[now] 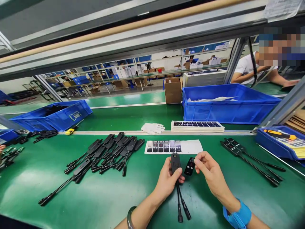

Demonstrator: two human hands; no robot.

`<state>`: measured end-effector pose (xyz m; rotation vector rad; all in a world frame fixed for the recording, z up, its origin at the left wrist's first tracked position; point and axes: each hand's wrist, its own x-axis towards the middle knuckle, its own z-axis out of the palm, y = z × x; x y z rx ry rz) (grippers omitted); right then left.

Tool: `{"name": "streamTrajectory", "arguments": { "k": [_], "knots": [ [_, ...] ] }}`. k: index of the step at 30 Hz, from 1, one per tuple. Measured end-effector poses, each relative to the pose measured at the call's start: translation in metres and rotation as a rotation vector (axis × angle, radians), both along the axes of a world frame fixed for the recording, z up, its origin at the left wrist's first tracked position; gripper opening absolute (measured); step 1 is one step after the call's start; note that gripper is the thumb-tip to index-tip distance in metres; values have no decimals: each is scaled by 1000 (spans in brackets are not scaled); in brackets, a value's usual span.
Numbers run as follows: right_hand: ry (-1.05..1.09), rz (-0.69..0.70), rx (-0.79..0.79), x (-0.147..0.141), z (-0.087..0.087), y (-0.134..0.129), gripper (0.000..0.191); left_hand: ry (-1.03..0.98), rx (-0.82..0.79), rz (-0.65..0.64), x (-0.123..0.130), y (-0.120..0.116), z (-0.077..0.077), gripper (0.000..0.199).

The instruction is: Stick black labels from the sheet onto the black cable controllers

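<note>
My left hand [168, 178] is closed around a black controller [175, 163] with a small display window; its two cables hang down toward me. Just right of it, my right hand [208, 170] pinches a black label [190, 166] with printed buttons by its upper right edge. The label and the controller are apart. Behind them lies a white sheet [192, 146] with several black labels on its left part. To the left is a loose pile of black controllers [109, 143] with cables. Two controllers [231, 148] with printed faces lie on the right.
A white glove [152, 128] and a stack of label sheets [197, 129] lie beyond the sheet. Blue bins stand at the left [78, 115] and back right [228, 111]. A blue tray [269, 143] holds an orange-handled tool. A person [245, 68] sits at the far right.
</note>
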<state>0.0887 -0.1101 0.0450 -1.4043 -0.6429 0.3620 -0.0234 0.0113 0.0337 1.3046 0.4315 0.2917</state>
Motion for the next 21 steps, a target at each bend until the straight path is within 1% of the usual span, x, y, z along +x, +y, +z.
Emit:
{"name": "streamTrajectory", "arguments": {
  "k": [4, 8, 14, 17, 21],
  "knots": [
    [-24, -14, -61, -5, 6, -1, 23, 6, -165, -138, -2, -4, 7, 57],
    [-6, -13, -114, -7, 5, 0, 23, 26, -269, -217, -5, -5, 10, 58],
    [2, 13, -163, -6, -1, 1, 22, 30, -321, -270, -5, -6, 11, 56],
    [21, 21, -166, -7, 1, 1, 23, 21, -322, -292, -6, -5, 11, 54],
    [28, 18, -176, -8, 4, 0, 25, 19, -328, -316, -6, -5, 10, 57]
  ]
}}
